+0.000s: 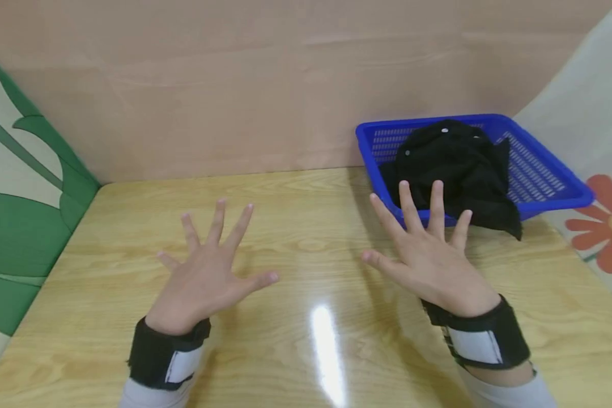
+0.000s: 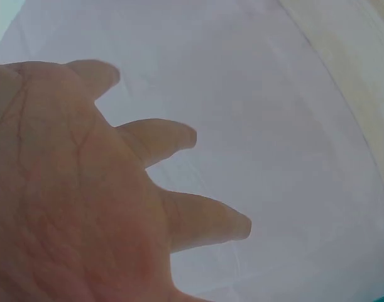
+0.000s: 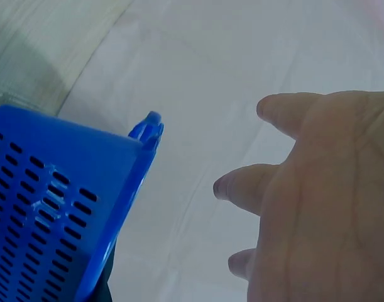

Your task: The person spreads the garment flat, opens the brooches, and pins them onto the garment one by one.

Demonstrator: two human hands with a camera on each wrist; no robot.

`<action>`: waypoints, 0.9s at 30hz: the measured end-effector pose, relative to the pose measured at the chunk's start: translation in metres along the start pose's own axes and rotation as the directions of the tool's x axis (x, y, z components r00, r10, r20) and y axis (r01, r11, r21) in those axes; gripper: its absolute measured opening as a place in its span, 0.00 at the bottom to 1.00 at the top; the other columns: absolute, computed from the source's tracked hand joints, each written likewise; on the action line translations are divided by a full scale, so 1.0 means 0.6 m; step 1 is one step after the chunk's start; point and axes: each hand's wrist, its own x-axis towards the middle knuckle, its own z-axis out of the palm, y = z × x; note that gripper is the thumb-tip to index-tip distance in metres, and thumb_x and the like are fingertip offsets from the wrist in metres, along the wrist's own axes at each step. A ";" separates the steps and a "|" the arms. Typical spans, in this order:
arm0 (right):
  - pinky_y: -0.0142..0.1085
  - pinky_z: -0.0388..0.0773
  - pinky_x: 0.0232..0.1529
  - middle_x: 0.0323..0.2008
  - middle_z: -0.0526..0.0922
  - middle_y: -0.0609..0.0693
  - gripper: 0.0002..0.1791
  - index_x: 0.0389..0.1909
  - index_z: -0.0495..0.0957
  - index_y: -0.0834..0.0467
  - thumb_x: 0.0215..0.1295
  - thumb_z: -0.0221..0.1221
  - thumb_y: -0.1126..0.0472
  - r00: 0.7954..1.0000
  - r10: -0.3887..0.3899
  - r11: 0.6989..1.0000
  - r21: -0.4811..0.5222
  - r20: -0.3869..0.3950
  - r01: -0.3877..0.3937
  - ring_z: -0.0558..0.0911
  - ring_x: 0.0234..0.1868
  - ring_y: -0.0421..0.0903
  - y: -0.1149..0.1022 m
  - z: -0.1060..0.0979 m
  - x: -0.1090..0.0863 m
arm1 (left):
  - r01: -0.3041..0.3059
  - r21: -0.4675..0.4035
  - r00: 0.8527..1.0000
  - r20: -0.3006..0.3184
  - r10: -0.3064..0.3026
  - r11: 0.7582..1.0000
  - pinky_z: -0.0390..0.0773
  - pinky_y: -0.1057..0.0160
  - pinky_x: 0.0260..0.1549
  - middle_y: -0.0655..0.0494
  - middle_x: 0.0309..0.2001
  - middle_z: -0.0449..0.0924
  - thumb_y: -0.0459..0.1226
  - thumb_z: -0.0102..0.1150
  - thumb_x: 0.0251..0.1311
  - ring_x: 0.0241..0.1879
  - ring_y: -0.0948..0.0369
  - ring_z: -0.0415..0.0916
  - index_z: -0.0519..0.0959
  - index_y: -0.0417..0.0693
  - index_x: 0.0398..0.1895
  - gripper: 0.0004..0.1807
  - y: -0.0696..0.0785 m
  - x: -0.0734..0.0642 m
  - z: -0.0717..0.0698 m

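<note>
My left hand [image 1: 204, 277] is held over the left half of the wooden table [image 1: 296, 249], fingers spread wide and holding nothing. In the left wrist view its palm [image 2: 78, 182] and several straight fingers show against a pale backdrop. On the other side, my right hand [image 1: 433, 260] has its fingers spread too, and it grips nothing. Its fingertips overlap the near rim of a blue plastic basket [image 1: 551, 201] in the head view; the right wrist view shows a gap between them and the basket [image 3: 47, 207]. Black cloth with metal snaps [image 1: 449, 164] lies bunched inside, one corner hanging over the rim.
A plain tan backdrop [image 1: 234, 90] rises behind the table. At the left stands a panel with green leaves [image 1: 20, 238], and at the right a pale cloth with a red flower [image 1: 607, 221]. A bright light reflection [image 1: 326, 351] lies on the tabletop.
</note>
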 end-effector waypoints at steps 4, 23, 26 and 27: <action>0.78 0.11 0.53 0.76 0.16 0.51 0.46 0.78 0.29 0.36 0.69 0.39 0.26 1.000 0.015 1.000 -0.008 0.000 -0.015 0.04 0.67 0.58 -0.001 -0.004 0.001 | -0.020 0.006 1.000 -0.006 0.020 1.000 0.31 0.10 0.42 0.55 0.79 0.17 0.83 0.37 0.46 0.71 0.27 0.14 0.26 0.82 0.75 0.57 0.000 0.003 0.000; 0.79 0.16 0.56 0.79 0.22 0.51 0.46 0.79 0.33 0.37 0.68 0.41 0.25 0.999 0.035 0.999 0.032 -0.010 -0.035 0.06 0.69 0.56 0.013 -0.008 0.006 | -0.213 0.010 0.976 -0.039 0.213 0.977 0.30 0.16 0.57 0.58 0.80 0.34 0.77 0.43 0.54 0.78 0.39 0.25 0.36 0.78 0.78 0.52 0.025 0.017 0.038; 0.79 0.17 0.57 0.79 0.25 0.52 0.46 0.79 0.36 0.38 0.68 0.43 0.27 0.999 0.040 0.998 0.049 -0.035 -0.038 0.08 0.70 0.57 0.019 -0.012 0.007 | -0.235 0.026 0.969 -0.068 0.237 0.972 0.31 0.18 0.59 0.58 0.80 0.38 0.75 0.44 0.57 0.78 0.41 0.28 0.41 0.74 0.79 0.50 0.029 0.018 0.041; 0.79 0.17 0.58 0.80 0.27 0.52 0.46 0.80 0.37 0.39 0.69 0.43 0.27 0.998 0.039 0.998 0.056 -0.050 -0.036 0.08 0.71 0.57 0.021 -0.014 0.007 | -0.241 0.036 0.967 -0.080 0.243 0.970 0.32 0.18 0.60 0.57 0.80 0.39 0.73 0.45 0.59 0.78 0.41 0.29 0.43 0.72 0.79 0.49 0.029 0.019 0.042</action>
